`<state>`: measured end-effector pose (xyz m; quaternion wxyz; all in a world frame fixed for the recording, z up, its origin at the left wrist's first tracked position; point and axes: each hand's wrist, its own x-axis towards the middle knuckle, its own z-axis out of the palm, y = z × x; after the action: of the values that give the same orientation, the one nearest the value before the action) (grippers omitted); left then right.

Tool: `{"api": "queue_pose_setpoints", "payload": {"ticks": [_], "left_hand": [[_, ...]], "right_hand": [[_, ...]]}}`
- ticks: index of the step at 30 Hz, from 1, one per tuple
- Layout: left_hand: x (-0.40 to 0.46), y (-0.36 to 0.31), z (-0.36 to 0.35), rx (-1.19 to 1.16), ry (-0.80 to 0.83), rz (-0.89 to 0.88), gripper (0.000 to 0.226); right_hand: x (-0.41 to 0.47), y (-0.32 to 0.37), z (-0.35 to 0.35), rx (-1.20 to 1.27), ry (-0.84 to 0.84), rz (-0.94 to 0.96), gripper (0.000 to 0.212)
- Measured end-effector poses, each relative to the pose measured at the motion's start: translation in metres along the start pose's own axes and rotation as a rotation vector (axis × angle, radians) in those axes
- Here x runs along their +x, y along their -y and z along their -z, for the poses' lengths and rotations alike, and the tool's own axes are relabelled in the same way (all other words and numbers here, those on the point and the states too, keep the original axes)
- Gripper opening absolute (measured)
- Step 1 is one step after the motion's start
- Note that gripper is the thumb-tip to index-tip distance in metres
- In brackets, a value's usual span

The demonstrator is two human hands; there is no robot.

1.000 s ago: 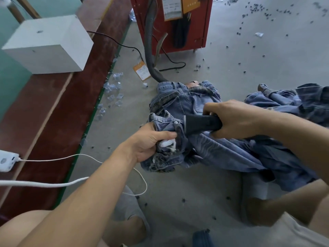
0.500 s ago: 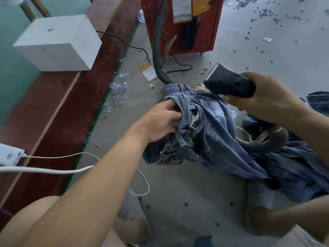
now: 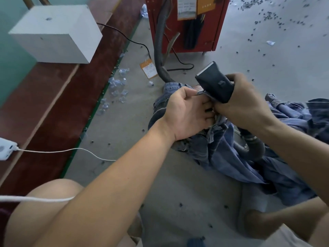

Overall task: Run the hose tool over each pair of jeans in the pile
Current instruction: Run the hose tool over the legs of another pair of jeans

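Note:
A pile of blue jeans (image 3: 231, 157) lies on the concrete floor in front of me. My left hand (image 3: 185, 113) grips a bunched part of the top pair near its waistband, fingers curled into the denim. My right hand (image 3: 243, 102) holds the black hose tool (image 3: 213, 82), its flat nozzle tilted up and away from the cloth, and its lower fingers also touch the denim beside my left hand. The grey ribbed hose (image 3: 252, 148) loops down over the jeans below my right wrist. More jeans (image 3: 302, 111) lie at the far right.
A red machine (image 3: 187, 24) stands ahead with a grey hose (image 3: 158, 47) and black cable running to the floor. A white box (image 3: 57, 32) sits on the red-brown ledge (image 3: 53, 104) at left, with a white charger (image 3: 5, 148) and cord. Small dark bits and plastic scraps litter the floor.
My right hand lifted the hose tool off the jeans and brought it back to my left hand. My left hand raised and regripped the bunched denim.

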<state>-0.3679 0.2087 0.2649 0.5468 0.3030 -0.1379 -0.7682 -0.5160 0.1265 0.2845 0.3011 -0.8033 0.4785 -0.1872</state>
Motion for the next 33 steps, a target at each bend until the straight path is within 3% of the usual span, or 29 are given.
{"api": "queue_pose_setpoints", "payload": {"ticks": [2, 5, 6, 7, 9, 10, 11, 15, 20, 21, 22, 23, 24, 25, 26, 28, 29, 33], "left_hand": [[-0.005, 0.000, 0.009, 0.189, -0.288, -0.066, 0.049], [-0.019, 0.016, 0.043, 0.408, -1.154, -0.207, 0.047], [-0.026, 0.027, 0.053, 0.333, -1.340, -0.110, 0.048], [-0.034, 0.040, 0.055, 0.139, -1.357, 0.066, 0.060], [-0.044, 0.060, 0.052, -0.247, -1.084, 0.348, 0.093], [-0.044, 0.065, 0.050, -0.319, -0.949, 0.385, 0.099], [-0.041, 0.067, 0.049, -0.323, -0.873, 0.383, 0.092], [-0.026, 0.058, 0.051, -0.237, -0.824, 0.196, 0.003], [-0.029, 0.057, 0.039, -0.312, -0.770, -0.007, 0.022], [-0.029, 0.059, 0.037, -0.164, -0.843, -0.004, 0.025], [-0.030, 0.063, 0.037, 0.142, -0.972, 0.016, 0.036], [-0.034, 0.068, 0.038, 0.580, -1.101, 0.024, 0.051], [-0.037, 0.072, 0.042, 1.041, -1.136, -0.083, 0.063], [-0.042, 0.071, 0.042, 1.404, -1.022, -0.247, 0.069], [-0.046, 0.067, 0.038, 1.596, -0.804, -0.325, 0.070], [-0.046, 0.059, 0.033, 1.611, -0.397, -0.189, 0.067], [-0.044, 0.058, 0.031, 1.554, -0.306, -0.073, 0.067], [-0.030, 0.054, 0.024, 1.282, -0.293, 0.027, 0.033]], "right_hand": [[0.001, -0.003, -0.001, 0.022, -0.045, -0.036, 0.065], [0.004, -0.007, 0.008, 0.113, -0.068, -0.115, 0.055], [0.006, -0.008, 0.012, 0.148, -0.064, -0.117, 0.050], [0.007, -0.010, 0.016, 0.176, -0.062, -0.113, 0.046], [0.004, -0.011, 0.023, 0.195, -0.056, -0.107, 0.045], [0.001, -0.011, 0.026, 0.197, -0.055, -0.105, 0.047], [-0.002, -0.012, 0.028, 0.193, -0.054, -0.102, 0.050], [-0.010, -0.014, 0.029, 0.193, -0.044, -0.103, 0.055], [-0.002, -0.020, 0.039, 0.362, -0.066, -0.185, 0.046], [0.001, -0.023, 0.042, 0.422, -0.048, -0.205, 0.043], [0.003, -0.025, 0.044, 0.475, -0.027, -0.218, 0.041], [0.006, -0.028, 0.047, 0.518, -0.007, -0.228, 0.041], [0.008, -0.029, 0.048, 0.556, 0.008, -0.240, 0.042], [0.009, -0.030, 0.050, 0.592, 0.020, -0.247, 0.042], [0.011, -0.030, 0.052, 0.624, 0.031, -0.245, 0.039], [0.012, -0.031, 0.055, 0.681, 0.059, -0.220, 0.031], [0.012, -0.032, 0.057, 0.704, 0.067, -0.204, 0.028], [0.013, -0.037, 0.062, 0.785, 0.101, -0.202, 0.030]]}}
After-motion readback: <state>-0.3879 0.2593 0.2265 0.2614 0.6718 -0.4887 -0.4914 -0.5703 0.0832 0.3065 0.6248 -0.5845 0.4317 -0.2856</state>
